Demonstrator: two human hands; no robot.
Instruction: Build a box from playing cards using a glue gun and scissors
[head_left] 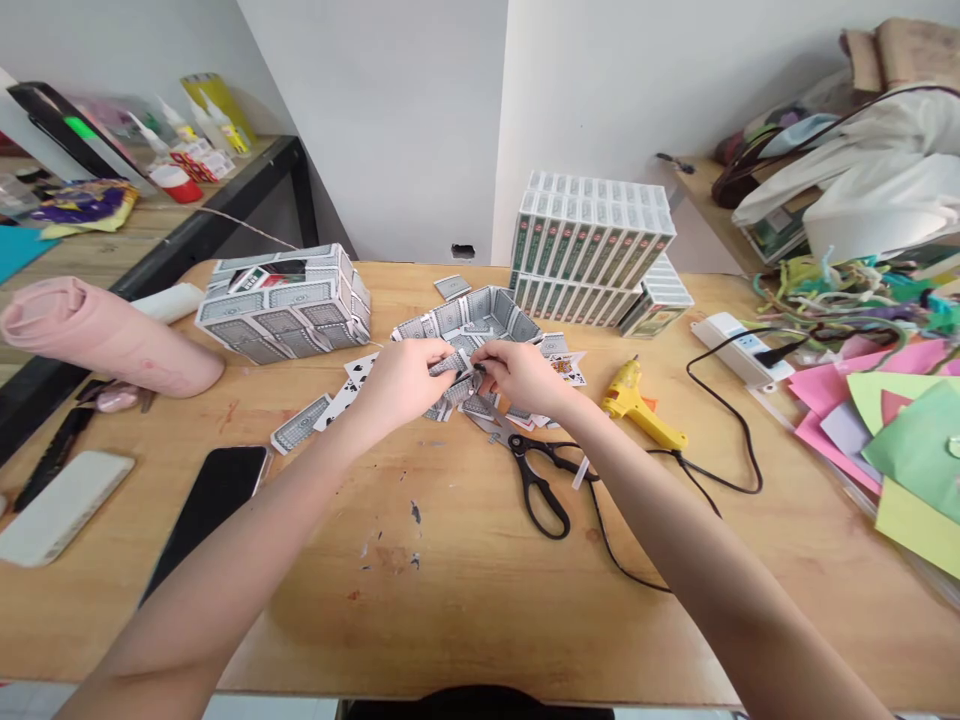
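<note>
An open tray-like box made of playing cards (517,318), grey backs showing, stands near the middle of the table. My left hand (409,380) pinches its near wall from the left. My right hand (523,376) grips the same wall close beside it, fingers curled. Part of that near wall is hidden behind my fingers. Loose playing cards (301,424) lie around and under the box, some face up. Black-handled scissors (541,480) rest just below my right hand, blades toward the box. To the right lies a yellow glue gun (641,405).
Stacked card packs (589,250) stand behind right. A finished-looking card-covered box (289,310) and a pink roll (112,335) are left. A black phone (214,505) lies front left. The glue gun's cord runs to a power strip (742,348), near coloured papers (911,440).
</note>
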